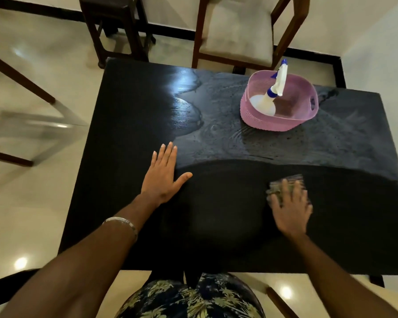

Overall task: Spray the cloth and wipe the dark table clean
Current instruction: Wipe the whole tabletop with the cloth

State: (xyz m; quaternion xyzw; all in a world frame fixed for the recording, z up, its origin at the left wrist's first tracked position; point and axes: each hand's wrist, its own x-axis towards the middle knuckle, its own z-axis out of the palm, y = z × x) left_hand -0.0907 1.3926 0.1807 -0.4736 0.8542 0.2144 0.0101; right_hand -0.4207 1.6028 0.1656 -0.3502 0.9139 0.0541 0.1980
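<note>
The dark table (124, 157) fills the middle of the head view. Its far right part looks greyish and streaked, while the near part and left side are darker. My right hand (290, 207) presses flat on a folded cloth (285, 183) at the table's near right; the hand is motion-blurred. My left hand (163, 177) lies flat on the table with fingers spread, holding nothing. A white spray bottle (271, 95) with blue trigger and nozzle leans inside a pink basket (262, 120) at the far right of the table.
A cushioned wooden chair (237, 31) stands behind the table's far edge, with a dark stool (115, 24) to its left. Another chair frame (16, 83) is at the left on the glossy tiled floor (44, 203). The table's near edge is against my body.
</note>
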